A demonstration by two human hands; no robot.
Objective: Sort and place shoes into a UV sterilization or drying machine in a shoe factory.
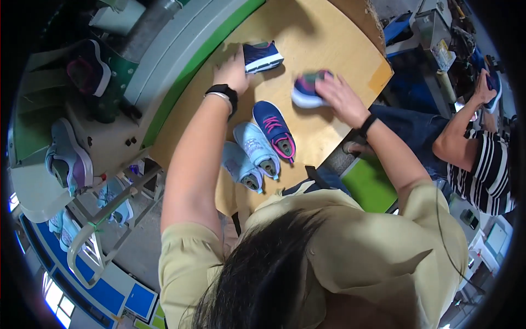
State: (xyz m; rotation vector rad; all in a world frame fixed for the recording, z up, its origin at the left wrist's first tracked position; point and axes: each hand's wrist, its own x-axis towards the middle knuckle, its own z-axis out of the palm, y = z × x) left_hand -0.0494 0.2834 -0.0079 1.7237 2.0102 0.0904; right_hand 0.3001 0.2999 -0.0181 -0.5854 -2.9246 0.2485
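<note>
On the wooden tabletop (307, 33), my left hand (233, 75) grips one end of a navy sneaker (262, 58) with a white sole, which rests on its side. My right hand (344, 101), a little smeared by motion, has its fingers over another navy sneaker (307, 90) with a pale sole and pink trim. Between my forearms three more shoes lie in a row: a navy sneaker with pink laces (272, 122), a light blue sneaker (253, 140) and a second light blue sneaker (234, 159), partly covered by the one beside it.
A green-edged machine frame (181, 60) runs along the left of the table. Beyond it are a dark shoe (90, 71), a grey-lilac shoe (68, 153) and light blue shoes (115, 200) by a metal rack. At right, a person in a striped top (482, 170) holds a blue shoe (494, 90).
</note>
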